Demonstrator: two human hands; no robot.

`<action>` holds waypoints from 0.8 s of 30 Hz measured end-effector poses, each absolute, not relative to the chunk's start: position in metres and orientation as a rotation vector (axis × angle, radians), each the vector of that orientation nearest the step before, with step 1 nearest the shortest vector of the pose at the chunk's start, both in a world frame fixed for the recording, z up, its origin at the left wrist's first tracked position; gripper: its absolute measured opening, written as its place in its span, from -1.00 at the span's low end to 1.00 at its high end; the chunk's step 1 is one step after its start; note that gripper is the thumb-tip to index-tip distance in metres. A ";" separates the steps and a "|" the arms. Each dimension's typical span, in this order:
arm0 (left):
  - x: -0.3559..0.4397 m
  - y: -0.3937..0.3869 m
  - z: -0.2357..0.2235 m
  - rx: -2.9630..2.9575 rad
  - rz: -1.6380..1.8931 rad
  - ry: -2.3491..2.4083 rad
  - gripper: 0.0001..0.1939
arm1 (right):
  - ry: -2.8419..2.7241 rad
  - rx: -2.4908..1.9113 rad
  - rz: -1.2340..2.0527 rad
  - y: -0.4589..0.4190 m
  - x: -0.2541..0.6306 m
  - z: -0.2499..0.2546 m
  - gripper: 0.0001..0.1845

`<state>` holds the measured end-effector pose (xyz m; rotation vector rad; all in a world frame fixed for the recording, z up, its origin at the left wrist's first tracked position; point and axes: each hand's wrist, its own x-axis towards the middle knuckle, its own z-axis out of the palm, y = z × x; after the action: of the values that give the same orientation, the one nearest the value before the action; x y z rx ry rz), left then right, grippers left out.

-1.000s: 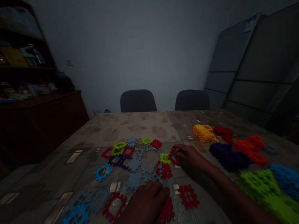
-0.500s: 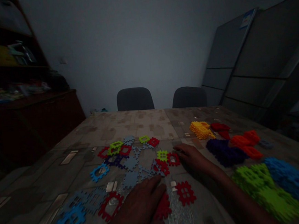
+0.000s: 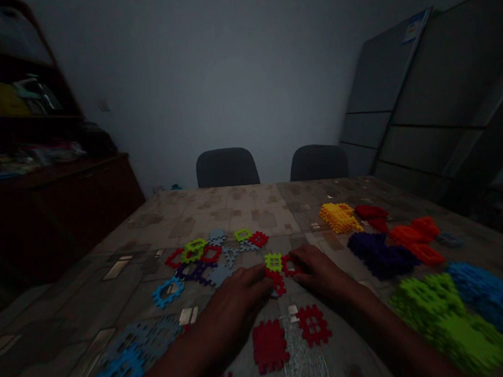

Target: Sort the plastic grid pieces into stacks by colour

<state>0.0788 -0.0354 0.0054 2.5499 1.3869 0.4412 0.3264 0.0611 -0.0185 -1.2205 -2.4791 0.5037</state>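
Note:
Toy interlocking tiles with notched edges lie on the table. My left hand [image 3: 238,297] reaches forward, its fingers stretched out at the left edge of a red tile [image 3: 277,282]. Its fingertips partly cover that tile, and the grey tiles beside it are largely hidden. My right hand [image 3: 316,267] has fingers and thumb around the right side of a red frame tile [image 3: 288,265]. A lime window tile [image 3: 273,261] lies between the hands, against the red frame. Closer to me are a solid red tile [image 3: 269,345] and a red window tile [image 3: 313,325].
Piled tiles sit at the right: yellow [image 3: 339,217], purple [image 3: 381,254], orange [image 3: 416,236], lime [image 3: 444,313] and blue [image 3: 491,300]. More loose tiles lie left, including a blue frame [image 3: 168,291] and a blue window tile [image 3: 119,376]. Two chairs [image 3: 227,167] stand behind the table.
My left hand has moved forward from the solid red tile, uncovering it. My right hand has shifted slightly left and closed on the red frame tile, which sits a little further left.

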 end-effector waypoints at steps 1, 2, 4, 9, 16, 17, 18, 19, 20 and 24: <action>0.078 -0.032 0.002 2.581 0.421 1.388 -0.52 | -2.474 -1.220 0.504 0.060 0.326 -0.018 -0.73; 0.077 -0.029 -0.001 2.594 0.404 1.401 -0.50 | -2.468 -1.217 0.504 0.059 0.325 -0.017 -0.71; 0.076 -0.026 -0.005 2.589 0.393 1.461 -0.48 | -2.454 -1.202 0.504 0.055 0.321 -0.013 -0.70; 0.074 -0.022 -0.010 2.553 0.447 1.619 -0.72 | -2.479 -1.124 0.533 0.037 0.300 -0.004 -0.77; 0.046 -0.016 0.002 2.492 0.497 1.674 -0.81 | -2.540 -1.153 0.500 0.025 0.274 -0.003 -0.69; 0.040 -0.015 0.005 2.476 0.514 1.675 -0.81 | -2.542 -1.175 0.484 0.025 0.270 -0.003 -0.61; 0.035 -0.014 0.007 2.458 0.532 1.674 -0.77 | -2.544 -1.199 0.468 0.024 0.266 -0.002 -0.50; 0.030 -0.013 0.009 2.438 0.550 1.672 -0.72 | -2.546 -1.225 0.451 0.024 0.262 -0.001 -0.41; 0.025 -0.012 0.011 2.417 0.569 1.672 -0.67 | -2.546 -1.252 0.435 0.023 0.258 -0.001 -0.36; 0.011 -0.010 0.025 2.334 0.669 1.663 -0.66 | -2.537 -1.329 0.396 0.022 0.246 0.000 -0.41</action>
<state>0.0111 -0.0101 0.0246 2.3335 1.6631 0.6687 0.2462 0.0220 0.0003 -1.3293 -2.5374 0.3962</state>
